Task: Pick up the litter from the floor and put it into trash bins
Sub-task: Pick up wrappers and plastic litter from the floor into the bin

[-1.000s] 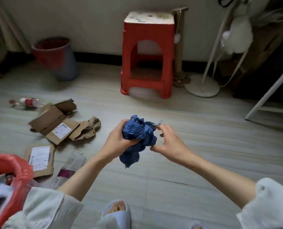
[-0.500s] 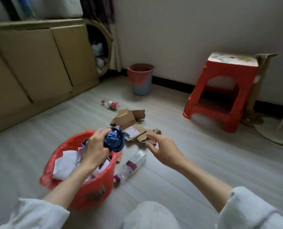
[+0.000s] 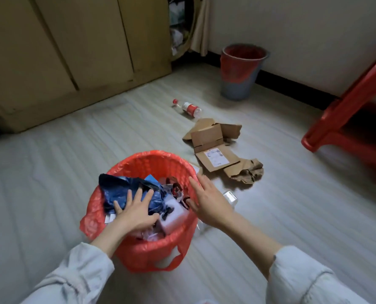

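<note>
I see left hand (image 3: pixel 136 212) flat, fingers spread, pressing blue bag (image 3: pixel 125 189) inside red bin (image 3: pixel 151 163); right hand (image 3: pixel 209 205) open, empty, over bin's right rim.

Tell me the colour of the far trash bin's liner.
Red liner, in a grey bin; head view.

Red stool (image 3: pixel 356 110) right; tan cabinets (image 3: pixel 72 51) left
</note>
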Demonstrator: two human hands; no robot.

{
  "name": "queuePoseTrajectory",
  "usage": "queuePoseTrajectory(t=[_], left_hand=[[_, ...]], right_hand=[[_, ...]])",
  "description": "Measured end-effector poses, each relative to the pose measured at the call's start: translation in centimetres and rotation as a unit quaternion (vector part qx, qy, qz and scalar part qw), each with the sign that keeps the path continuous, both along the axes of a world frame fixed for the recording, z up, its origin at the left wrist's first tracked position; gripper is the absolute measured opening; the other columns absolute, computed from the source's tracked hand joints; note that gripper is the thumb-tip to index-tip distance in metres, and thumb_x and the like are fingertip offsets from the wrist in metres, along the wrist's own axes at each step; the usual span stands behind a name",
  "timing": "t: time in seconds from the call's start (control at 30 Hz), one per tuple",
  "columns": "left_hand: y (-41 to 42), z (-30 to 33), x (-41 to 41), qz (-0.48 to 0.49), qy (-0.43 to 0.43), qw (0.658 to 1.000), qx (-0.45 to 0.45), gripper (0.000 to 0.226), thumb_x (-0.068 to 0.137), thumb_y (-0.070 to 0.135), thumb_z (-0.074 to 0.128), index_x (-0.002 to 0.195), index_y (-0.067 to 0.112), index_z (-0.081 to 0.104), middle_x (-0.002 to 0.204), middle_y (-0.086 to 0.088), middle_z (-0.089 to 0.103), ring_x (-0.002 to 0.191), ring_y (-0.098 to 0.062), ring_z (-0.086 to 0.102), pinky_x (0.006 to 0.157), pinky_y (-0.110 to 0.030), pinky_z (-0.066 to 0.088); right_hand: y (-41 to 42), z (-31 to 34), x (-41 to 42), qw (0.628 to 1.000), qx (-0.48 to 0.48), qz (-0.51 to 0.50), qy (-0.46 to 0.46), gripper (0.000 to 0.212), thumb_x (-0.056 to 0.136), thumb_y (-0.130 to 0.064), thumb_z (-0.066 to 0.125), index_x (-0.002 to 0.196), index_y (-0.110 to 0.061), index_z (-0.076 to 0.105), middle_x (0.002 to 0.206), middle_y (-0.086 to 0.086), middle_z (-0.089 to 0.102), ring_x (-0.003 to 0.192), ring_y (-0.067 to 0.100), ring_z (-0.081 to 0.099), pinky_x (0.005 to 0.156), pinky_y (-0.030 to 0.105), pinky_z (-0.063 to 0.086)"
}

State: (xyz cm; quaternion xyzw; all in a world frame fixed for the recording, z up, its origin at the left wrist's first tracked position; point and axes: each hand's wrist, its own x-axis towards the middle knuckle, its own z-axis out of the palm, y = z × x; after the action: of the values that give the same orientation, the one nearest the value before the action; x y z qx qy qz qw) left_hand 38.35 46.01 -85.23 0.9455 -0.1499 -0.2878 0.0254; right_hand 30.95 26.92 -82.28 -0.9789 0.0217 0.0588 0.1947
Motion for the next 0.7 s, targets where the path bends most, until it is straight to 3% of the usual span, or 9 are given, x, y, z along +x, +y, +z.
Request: queuePoseTrajectory(t=[0.1, 0.2, 0.33, 0.5, 0.7], left_hand=[[0.3, -1.4, 1.3, -0.014, 0.084, 0.996, 0.035, 0.076, 0.091, 0.059, 0.036, 0.148, 0.031, -0.007, 0.155, -0.002, -0.022, 0.142, -0.028, -0.021, 0.109, -0.064, -0.007], [-0.7, -3.8, 1.0, 0.004, 0.105, 0.993, 0.057, 0.086, 0.081, 0.078, 0.019, 0.147, 0.031, -0.01, 0.153, 0.003, -0.026, 0.141, -0.026, -0.023, 0.108, -0.064, -0.011], [-1.8, -6.2, 2.1, 0.016, 0.137, 0.988, 0.076, 0.084, 0.081, 0.078, 0.012, 0.146, 0.03, -0.014, 0.153, 0.004, -0.028, 0.141, -0.027, -0.023, 0.108, -0.064, -0.011], [-2.4, -8.2, 3.0, 0.021, 0.146, 0.984, 0.097, 0.088, 0.081, 0.079, 0.014, 0.147, 0.027, -0.011, 0.154, 0.002, -0.023, 0.141, -0.03, -0.022, 0.109, -0.062, -0.011], [-2.4, -9.7, 3.1, 0.064, 0.165, 0.982, 0.063, 0.095, 0.075, 0.084, 0.018, 0.148, 0.029, -0.007, 0.157, 0.003, -0.015, 0.142, -0.031, -0.018, 0.109, -0.06, -0.011]], right_hand=[[0.8, -2.9, 1.2, 1.0, 0.003, -0.006, 0.013, 0.078, 0.092, -0.04, 0.05, 0.15, -0.012, 0.006, 0.159, 0.008, -0.005, 0.146, 0.026, 0.002, 0.117, 0.041, 0.02], [1.4, -4.6, 1.6, 0.999, 0.047, -0.027, -0.002, 0.078, 0.092, -0.031, 0.046, 0.15, -0.01, -0.001, 0.158, 0.006, -0.012, 0.147, 0.02, -0.004, 0.12, 0.034, 0.011], [1.3, -5.4, 1.8, 0.997, 0.058, -0.043, -0.01, 0.073, 0.093, -0.022, 0.04, 0.15, -0.011, -0.003, 0.157, 0.006, -0.016, 0.146, 0.02, -0.008, 0.119, 0.032, 0.004], [1.4, -5.1, 1.6, 0.999, 0.028, -0.033, 0.027, 0.069, 0.095, -0.026, 0.036, 0.15, -0.014, -0.003, 0.156, 0.005, -0.021, 0.146, 0.021, -0.013, 0.119, 0.04, 0.004], [1.3, -5.0, 1.7, 0.999, 0.011, -0.028, 0.045, 0.066, 0.098, -0.036, 0.031, 0.15, -0.018, -0.004, 0.155, 0.003, -0.026, 0.144, 0.021, -0.018, 0.118, 0.044, 0.002]])
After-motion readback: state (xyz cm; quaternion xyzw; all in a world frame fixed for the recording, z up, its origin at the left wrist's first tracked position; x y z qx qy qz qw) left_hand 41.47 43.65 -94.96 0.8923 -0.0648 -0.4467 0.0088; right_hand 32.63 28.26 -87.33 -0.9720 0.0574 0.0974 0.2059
